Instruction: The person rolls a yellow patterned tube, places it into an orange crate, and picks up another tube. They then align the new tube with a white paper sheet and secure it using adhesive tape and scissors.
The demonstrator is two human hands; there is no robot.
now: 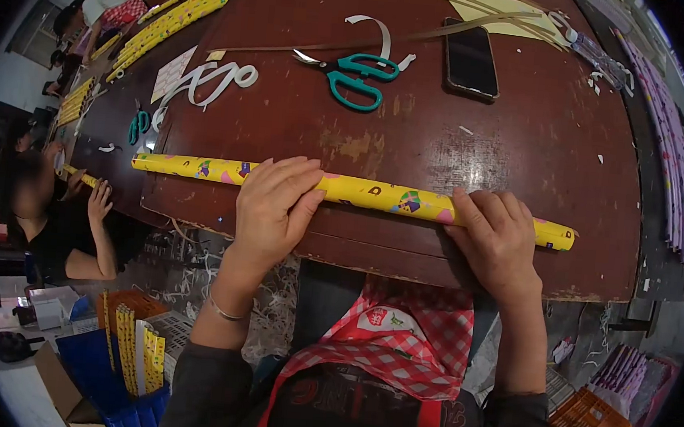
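Observation:
A long yellow tube (368, 193) with a colourful printed pattern lies across the near part of the brown table (260, 127). My left hand (278, 208) rests over its left-middle part, with fingers together on top and the thumb against it. My right hand (498, 238) is wrapped over the tube near its right end. Beyond the tube are scissors with teal handles (361, 78), their blades pointing left. A curled white strip (376, 31) lies behind the scissors.
A black phone (472, 59) lies at the back right, near thin brown strips (420, 33). White tape loops (208, 82) and other teal scissors (138, 124) are at left. Yellow tubes (180, 20) lie back left, purple ones (665, 135) far right. A co-worker (45, 206) sits at left.

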